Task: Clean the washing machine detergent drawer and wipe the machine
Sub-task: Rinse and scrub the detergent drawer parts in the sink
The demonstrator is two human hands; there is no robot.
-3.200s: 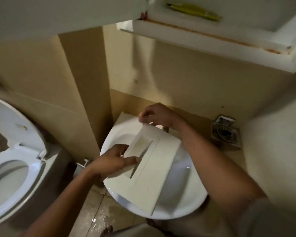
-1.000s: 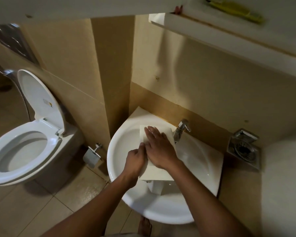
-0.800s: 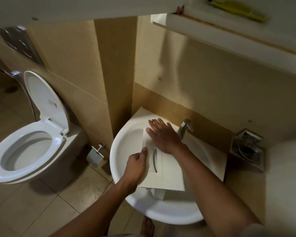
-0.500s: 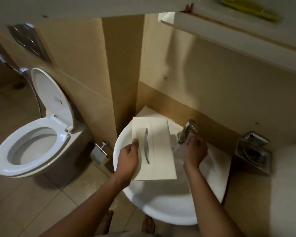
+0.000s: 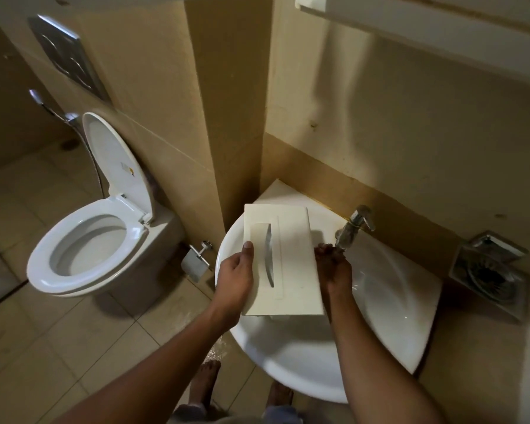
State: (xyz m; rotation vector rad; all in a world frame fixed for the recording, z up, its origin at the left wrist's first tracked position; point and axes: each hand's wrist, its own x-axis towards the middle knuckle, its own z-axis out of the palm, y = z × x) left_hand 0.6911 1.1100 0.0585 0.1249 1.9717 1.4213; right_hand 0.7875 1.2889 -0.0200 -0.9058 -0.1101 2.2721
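From the head view, one detergent drawer (image 5: 283,261) is held front face up over the left side of one white sink (image 5: 389,304). The left hand (image 5: 236,280) grips its left edge, thumb on top pressing the face, the other fingers hidden underneath. The right hand (image 5: 334,267) is beside the drawer's right edge, just below one chrome tap (image 5: 354,228), its fingers curled loosely together. One toilet (image 5: 89,240) with its lid up stands to the left. Two bare feet (image 5: 202,384) show on the tiled floor (image 5: 58,347).

drawer (image 5: 294,258) body: hidden behind its front panel | right hand (image 5: 334,267): palm side hidden | shelf (image 5: 426,22): cut off at the top edge
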